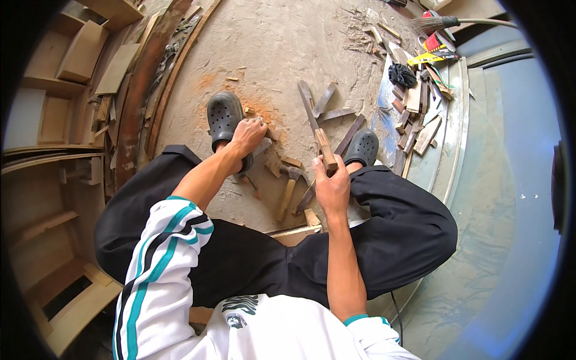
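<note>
My right hand (332, 187) grips a short brown wooden block (325, 148), its far end pointing away from me. Beside my left shoe (224, 117), my left hand (248, 136) is low over the ground with fingers closed. Whatever is in those fingers is mostly hidden; small wood scraps (273, 134) lie right by them. A hammer (287, 200) with a wooden handle rests on the ground between my feet. Just past the block, several dark wood strips (308, 107) lie crossed, some running beneath my right hand and near my right shoe (363, 146).
Orange sawdust (207, 80) is scattered past my left shoe. Wood offcuts (414, 96) pile up at the right, with a black crumpled bag (401, 75), a yellow-and-black saw (433, 55) and a brush (435, 23). Wooden cabinet frames (57, 222) and long boards (133, 114) line the left.
</note>
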Motion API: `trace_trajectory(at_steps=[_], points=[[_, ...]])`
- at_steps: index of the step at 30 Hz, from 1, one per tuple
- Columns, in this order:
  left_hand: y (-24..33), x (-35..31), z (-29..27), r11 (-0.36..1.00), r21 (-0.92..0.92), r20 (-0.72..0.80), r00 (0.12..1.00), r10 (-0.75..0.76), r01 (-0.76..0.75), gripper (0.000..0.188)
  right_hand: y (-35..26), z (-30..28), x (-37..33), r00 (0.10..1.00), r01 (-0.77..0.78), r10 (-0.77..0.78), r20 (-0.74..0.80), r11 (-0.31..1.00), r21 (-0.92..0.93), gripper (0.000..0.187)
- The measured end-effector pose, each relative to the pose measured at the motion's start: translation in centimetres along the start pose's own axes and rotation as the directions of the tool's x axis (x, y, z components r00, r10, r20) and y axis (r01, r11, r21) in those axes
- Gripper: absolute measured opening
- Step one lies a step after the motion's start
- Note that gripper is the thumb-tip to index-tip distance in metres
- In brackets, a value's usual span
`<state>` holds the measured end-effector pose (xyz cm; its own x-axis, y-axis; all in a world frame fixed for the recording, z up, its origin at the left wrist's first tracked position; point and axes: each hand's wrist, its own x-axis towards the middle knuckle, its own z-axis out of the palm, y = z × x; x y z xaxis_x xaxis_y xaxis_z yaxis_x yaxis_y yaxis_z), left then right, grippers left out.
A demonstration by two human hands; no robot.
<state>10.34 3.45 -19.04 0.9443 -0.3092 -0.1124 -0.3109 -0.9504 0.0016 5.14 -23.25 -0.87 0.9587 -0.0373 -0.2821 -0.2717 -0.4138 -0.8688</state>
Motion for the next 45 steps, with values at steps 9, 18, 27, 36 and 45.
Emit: trace_trajectory(at_steps=[9, 18, 27, 36, 45], points=[[0.1, 0.5, 1.2, 0.988, 0.147, -0.011, 0.998, -0.056, 0.057, 0.019, 1.0, 0.2, -1.6, 0.993, 0.114, -0.112, 0.029, 0.992, -0.057, 0.028], [-0.1, -0.9, 2.9, 0.995, 0.052, -0.242, 0.968, -0.072, 0.087, 0.018, 3.6, 0.5, -2.9, 0.982, 0.161, -0.143, 0.128, 0.976, -0.149, 0.045], [4.7, -1.0, 3.4, 0.925, -0.108, -0.184, 0.908, -0.377, 0.363, 0.021, 7.3, 1.9, -3.0, 0.964, 0.114, -0.117, 0.240, 0.993, 0.030, 0.027], [6.8, 1.2, -0.2, 0.575, -0.403, 0.200, 0.681, -0.705, 0.713, 0.029, 11.1, 1.5, -0.4, 0.883, -0.206, 0.196, 0.427, 0.978, -0.024, 0.039], [4.7, 1.5, -0.5, 0.442, -0.446, 0.275, 0.589, -0.760, 0.778, 0.022, 13.1, 2.9, 0.8, 0.908, -0.112, 0.206, 0.364, 0.958, -0.264, 0.070]])
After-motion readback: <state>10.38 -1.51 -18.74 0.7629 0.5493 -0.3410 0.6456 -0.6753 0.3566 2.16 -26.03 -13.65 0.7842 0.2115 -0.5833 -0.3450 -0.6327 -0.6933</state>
